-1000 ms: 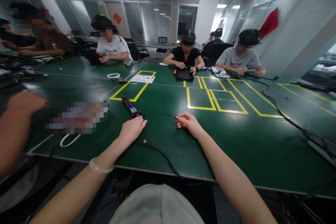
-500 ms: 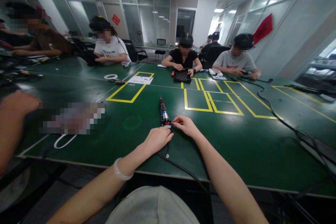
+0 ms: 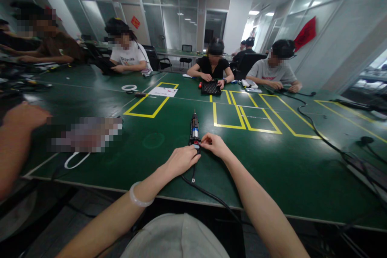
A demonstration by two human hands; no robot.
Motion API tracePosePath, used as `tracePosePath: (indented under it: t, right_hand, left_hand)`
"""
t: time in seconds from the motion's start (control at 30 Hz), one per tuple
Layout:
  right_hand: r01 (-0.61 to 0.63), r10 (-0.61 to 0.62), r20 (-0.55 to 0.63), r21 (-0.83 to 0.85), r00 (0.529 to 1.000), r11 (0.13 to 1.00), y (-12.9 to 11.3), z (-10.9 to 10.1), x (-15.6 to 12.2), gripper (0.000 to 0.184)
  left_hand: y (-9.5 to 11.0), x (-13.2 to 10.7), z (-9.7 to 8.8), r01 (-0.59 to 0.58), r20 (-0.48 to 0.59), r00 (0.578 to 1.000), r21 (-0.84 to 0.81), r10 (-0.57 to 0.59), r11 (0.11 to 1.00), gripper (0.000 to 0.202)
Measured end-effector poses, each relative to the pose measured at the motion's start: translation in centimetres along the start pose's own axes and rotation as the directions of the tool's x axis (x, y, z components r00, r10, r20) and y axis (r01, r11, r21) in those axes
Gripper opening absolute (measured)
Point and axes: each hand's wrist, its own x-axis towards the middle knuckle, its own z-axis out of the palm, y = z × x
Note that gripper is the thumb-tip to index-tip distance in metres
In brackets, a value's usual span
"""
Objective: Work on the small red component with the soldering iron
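Note:
A slim electric power tool [image 3: 195, 129] lies on the green table, its pointed tip facing away from me. Its casing looks open, with a silver and blue motor showing. My left hand [image 3: 183, 160] is closed over its rear end, hiding that part. From the other side, my right hand [image 3: 211, 144] pinches at the tool's rear, by a small red part [image 3: 196, 142]. What sits between those fingertips is too small to make out. A black power cord [image 3: 208, 194] runs from under my left hand over the table edge, and a ring terminal [image 3: 193, 180] on a thin wire lies near it.
Yellow tape rectangles [image 3: 229, 127] mark the table. A blurred-out object with a white loop [image 3: 75, 161] lies at left, near another person's arm [image 3: 18, 145]. Across sit co-workers, one with a black tray [image 3: 211, 87]. Cables [image 3: 332, 145] run along the right.
The power tool has turned, its tip swinging right so it now points more straight ahead. My hands stay at its rear, the right fingers slightly shifted. The view has moved slightly.

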Motion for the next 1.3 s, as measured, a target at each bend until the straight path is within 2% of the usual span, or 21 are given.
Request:
tracePosePath:
  t: [0.27, 0.63, 0.9, 1.03, 1.1, 1.2, 1.23, 1.3]
  right_hand:
    - [-0.018, 0.018, 0.015, 0.056, 1.0, 0.998, 0.1, -0.3, 0.0, 0.012]
    - [-0.069, 0.068, 0.015, 0.084, 0.998, 0.994, 0.9, 0.2, 0.3, 0.012]
    - [-0.068, 0.07, -0.017, 0.075, 0.997, 0.995, -0.1, -0.1, 0.0, 0.011]
    - [-0.062, 0.065, -0.048, 0.071, 0.997, 0.996, -0.4, -0.3, 0.0, 0.012]
    - [-0.051, 0.055, -0.055, 0.071, 0.997, 0.996, -0.4, -0.2, 0.0, 0.015]
    - [-0.033, 0.038, -0.063, 0.084, 0.997, 0.996, -0.5, 0.0, 0.0, 0.018]
    - [-0.029, 0.034, -0.065, 0.089, 0.997, 0.996, -0.5, 0.1, 0.0, 0.02]
    - [-0.021, 0.027, -0.068, 0.086, 0.997, 0.996, -0.5, 0.1, 0.0, 0.021]
  left_hand:
    - [0.1, -0.1, -0.1, 0.027, 0.01, 1.0, -0.035, -0.026, 0.999, 0.04]
    - [-0.1, -0.1, 0.1, 0.006, -0.001, 1.0, -0.039, -0.006, 0.999, 0.04]
    - [0.1, -0.3, -0.4, 0.034, 0.004, 0.999, -0.08, -0.034, 0.996, 0.042]
    - [0.0, -0.3, -0.3, 0.095, -0.005, 0.995, -0.163, -0.097, 0.982, 0.046]
    - [0.0, -0.2, -0.3, 0.178, -0.017, 0.983, -0.193, -0.185, 0.965, 0.047]
    - [-0.3, 0.1, -0.5, 0.318, -0.062, 0.938, -0.23, -0.34, 0.92, 0.044]
    - [-0.4, 0.3, -0.6, 0.334, -0.093, 0.927, -0.245, -0.364, 0.91, 0.04]
    - [-0.8, 1.0, -0.9, 0.284, -0.17, 0.927, -0.266, -0.335, 0.921, 0.032]
